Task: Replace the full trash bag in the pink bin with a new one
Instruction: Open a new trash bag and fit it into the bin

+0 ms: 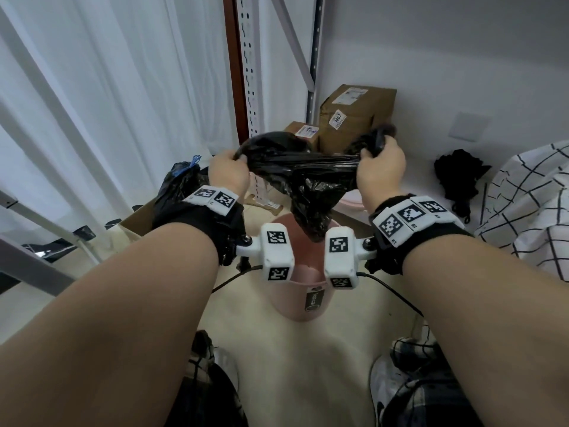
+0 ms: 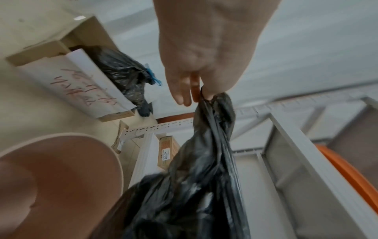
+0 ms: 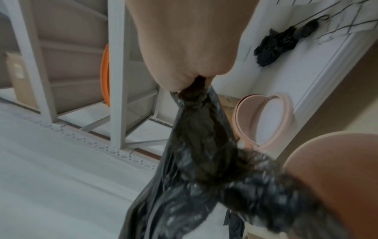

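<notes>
A new black trash bag is stretched between my two hands above the pink bin, its lower end hanging into the bin's mouth. My left hand grips the bag's left edge. My right hand grips a bunched part on the right. In the left wrist view my left hand pinches the bag beside the bin's rim. In the right wrist view my right hand closes round the gathered bag, with the bin at the lower right. A tied full black bag sits in a cardboard box on the left.
A pink lid ring lies on the floor behind the bin. Brown parcels stand by a metal shelf frame. A black folded umbrella and checked cloth lie on the right. White curtains hang on the left.
</notes>
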A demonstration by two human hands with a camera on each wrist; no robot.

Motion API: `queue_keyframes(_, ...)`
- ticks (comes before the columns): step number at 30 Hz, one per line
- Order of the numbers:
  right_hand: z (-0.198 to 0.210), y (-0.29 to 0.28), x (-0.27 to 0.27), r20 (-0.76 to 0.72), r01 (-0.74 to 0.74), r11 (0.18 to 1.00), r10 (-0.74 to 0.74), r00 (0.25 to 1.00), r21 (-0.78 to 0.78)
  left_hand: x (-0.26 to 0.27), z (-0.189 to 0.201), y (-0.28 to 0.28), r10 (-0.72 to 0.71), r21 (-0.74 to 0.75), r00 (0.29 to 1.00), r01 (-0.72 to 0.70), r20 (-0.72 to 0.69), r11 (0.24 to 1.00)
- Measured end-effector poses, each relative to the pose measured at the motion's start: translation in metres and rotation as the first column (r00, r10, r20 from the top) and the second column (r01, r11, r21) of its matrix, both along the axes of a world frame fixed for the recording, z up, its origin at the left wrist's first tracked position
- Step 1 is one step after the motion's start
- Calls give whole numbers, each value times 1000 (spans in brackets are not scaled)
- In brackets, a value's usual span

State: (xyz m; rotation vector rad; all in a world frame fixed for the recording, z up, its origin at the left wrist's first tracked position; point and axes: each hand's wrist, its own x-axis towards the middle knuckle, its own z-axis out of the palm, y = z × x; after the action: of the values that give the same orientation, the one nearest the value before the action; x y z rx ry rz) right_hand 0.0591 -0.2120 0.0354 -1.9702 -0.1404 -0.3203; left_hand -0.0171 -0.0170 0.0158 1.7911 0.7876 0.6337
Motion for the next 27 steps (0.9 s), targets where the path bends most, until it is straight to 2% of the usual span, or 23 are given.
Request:
queue_keyframes(2,-5,-3,6,-18,22,1000,-22,1000,20,-2,2,5,-13,-261,996,36,89,965)
queue_keyframes(4,-4,-1,9,-67,-20,993,27,997,114,-5,9,1,-6,-504,974,122,225,855)
queue_keyframes(6,-1,3,7,-123,-87,966,120,985,245,-5,13,-3,44,-635,945,184,325,751)
queue_keyframes(7,0,5,6,-134,-114,951,158,978,288,-5,15,-4,65,-642,937,183,343,744)
queue_keyframes(9,0,10,4,-119,-166,932,213,970,322,-4,15,-3,76,-580,942,137,328,803)
queue_keyframes(11,2,14,2,-78,-173,945,202,976,279,-1,15,-1,28,-411,966,82,255,908)
queue_keyframes(12,2,15,2,-50,-160,956,177,983,247,-2,16,-2,-14,-277,984,64,178,959)
queue_keyframes(14,2,17,2,-2,-115,974,117,993,194,-4,17,-4,-20,-45,999,22,44,999)
queue_keyframes(15,1,17,3,15,-78,981,76,997,178,-5,17,-3,-11,-22,999,11,34,1000)
queue_keyframes(17,0,15,4,38,-8,979,0,999,202,-9,16,-1,-67,-112,996,72,53,991)
queue_keyframes(18,1,14,3,37,-2,969,-7,999,249,-11,14,0,-156,-195,986,166,67,967)
queue_keyframes(20,4,15,0,25,-61,924,56,998,377,-16,12,0,-381,-331,924,373,44,867)
queue_keyframes(22,6,17,-3,11,-160,864,176,984,478,-18,8,-4,-484,-356,875,450,-5,819)
queue_keyframes(25,3,23,-10,-84,-256,844,332,940,471,-14,3,-11,-313,-247,949,311,34,918)
queue_keyframes(27,-2,24,-12,-187,-305,852,412,892,425,-9,5,-11,-245,-220,959,273,144,937)
